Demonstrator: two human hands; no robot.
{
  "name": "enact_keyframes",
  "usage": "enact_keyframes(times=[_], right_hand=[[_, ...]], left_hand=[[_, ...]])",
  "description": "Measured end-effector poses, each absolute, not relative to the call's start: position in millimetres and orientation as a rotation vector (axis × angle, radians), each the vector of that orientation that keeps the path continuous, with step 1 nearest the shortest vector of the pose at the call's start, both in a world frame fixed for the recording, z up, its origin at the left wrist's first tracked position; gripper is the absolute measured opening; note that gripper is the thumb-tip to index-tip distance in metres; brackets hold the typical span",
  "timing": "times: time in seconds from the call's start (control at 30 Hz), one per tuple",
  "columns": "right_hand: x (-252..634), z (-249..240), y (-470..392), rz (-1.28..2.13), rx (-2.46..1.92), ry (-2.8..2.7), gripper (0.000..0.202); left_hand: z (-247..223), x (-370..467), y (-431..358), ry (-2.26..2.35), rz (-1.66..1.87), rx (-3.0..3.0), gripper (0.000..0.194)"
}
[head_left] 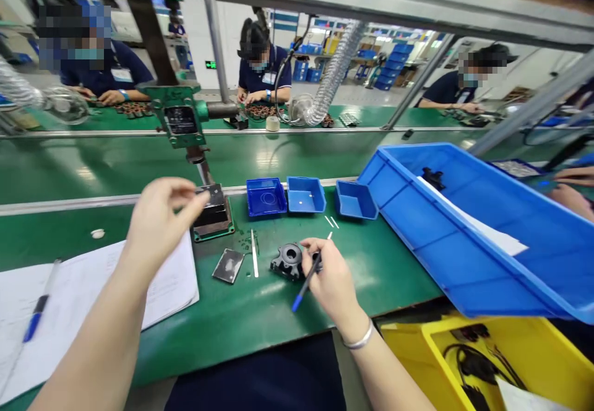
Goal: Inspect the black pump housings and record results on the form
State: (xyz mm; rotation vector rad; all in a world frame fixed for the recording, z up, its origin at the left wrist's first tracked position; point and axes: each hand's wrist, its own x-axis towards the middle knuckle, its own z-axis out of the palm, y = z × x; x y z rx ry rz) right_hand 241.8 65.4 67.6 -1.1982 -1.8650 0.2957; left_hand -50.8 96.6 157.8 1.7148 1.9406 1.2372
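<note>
My left hand (160, 219) is raised at the press, its fingers half-curled and apart from the thumb. The thumb tip overlaps the black block (214, 205) on the press base in view; whether they touch is unclear. In my right hand (331, 275) is a pen (302, 292), slanted with its blue end low toward me. Those fingers also rest at the right side of a black housing (291, 259) with a round hole, partly hidden by the hand. Left of the housing lie white tweezers (254, 253) and a flat dark plate (228, 265).
A green press (179, 114) stands behind my left hand. Small blue bins (266, 213) line the back. A large blue crate (417, 244) and a yellow crate (429, 349) are right. Papers (171, 290) with another pen (34, 318) lie left. Co-workers (264, 70) sit opposite.
</note>
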Motion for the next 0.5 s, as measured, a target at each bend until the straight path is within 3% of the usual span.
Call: enact_keyframes(times=[0.07,0.17,0.2,0.33,0.43,0.5], right_hand=[[229.8,70.7,65.2,0.148,-1.169,-1.946,0.010],[209.9,73.7,64.9,0.051,-1.085,-2.065,0.014],[203.3,73.8,64.3,0.047,-1.046,-2.104,0.017],[182.2,70.3,60.7,0.017,-0.853,-2.317,0.030],[177.6,64.2,62.5,-0.009,-0.745,-2.399,0.049],[181.2,59.7,66.3,-0.011,-0.756,-2.377,0.050]], left_hand=[[132.9,-18.1,56.2,1.616,0.937,1.709,0.035],[94.5,27.8,13.7,1.167,0.658,1.587,0.044],[85.6,37.3,7.1,1.173,0.640,1.573,0.036],[73.7,22.4,7.1,1.535,0.635,1.593,0.036],[77.4,-39.0,6.0,2.072,0.603,1.516,0.043],[79.4,-87.8,-4.1,2.487,0.489,1.367,0.050]])
